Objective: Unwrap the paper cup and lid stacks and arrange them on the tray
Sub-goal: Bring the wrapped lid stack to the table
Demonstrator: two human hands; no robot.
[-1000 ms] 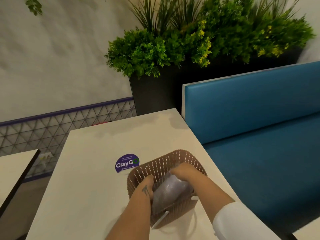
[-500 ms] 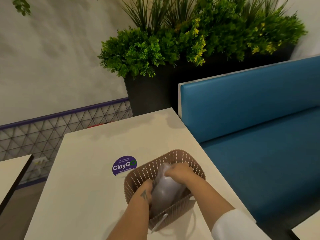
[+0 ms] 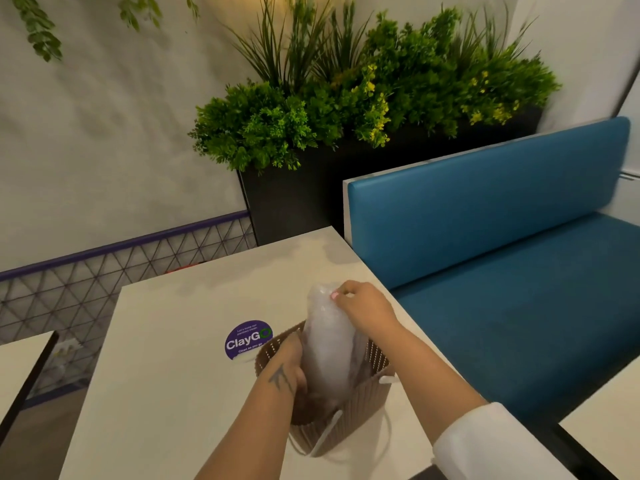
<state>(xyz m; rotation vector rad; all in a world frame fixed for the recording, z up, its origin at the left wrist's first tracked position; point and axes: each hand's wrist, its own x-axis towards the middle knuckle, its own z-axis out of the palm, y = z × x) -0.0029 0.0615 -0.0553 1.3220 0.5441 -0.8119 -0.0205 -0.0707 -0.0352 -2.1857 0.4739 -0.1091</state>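
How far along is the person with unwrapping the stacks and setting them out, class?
Early. Done: nothing unwrapped that shows. In hand: the wrapped stack stands tilted in the brown basket, its plastic on; the right hand pinches the wrap's top and the left hand holds its lower side. Left: stripping the wrap and arranging the contents. No second stack shows.

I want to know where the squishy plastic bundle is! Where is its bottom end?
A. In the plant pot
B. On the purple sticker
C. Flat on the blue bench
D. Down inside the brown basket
D: the plastic-wrapped stack stands with its lower end inside the brown basket, held by the left hand low down and the right hand at its top.
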